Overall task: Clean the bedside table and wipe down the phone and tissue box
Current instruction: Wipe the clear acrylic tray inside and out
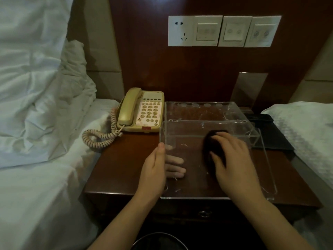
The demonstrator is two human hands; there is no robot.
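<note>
At the far left, white bedding [36, 109] is seen on a bed. Next to it, a cream phone [141, 110] is set at the back left of the dark wooden bedside table [117, 170], and its curly cord [100, 137] is draped over the table's left edge.

A clear plastic tissue box [180, 134] is placed in the middle of the table, just right of the phone. Its left wall is gripped by the left hand [155, 170]: the thumb is laid outside and the fingers are seen through the plastic, inside. Inside the box, a dark cloth [213, 147] is pressed down by the right hand [234, 159], with the fingers curled over it.

A black folder [273, 138] is laid at the right, behind the box. White switches [223, 30] are fixed on the wall above.
</note>
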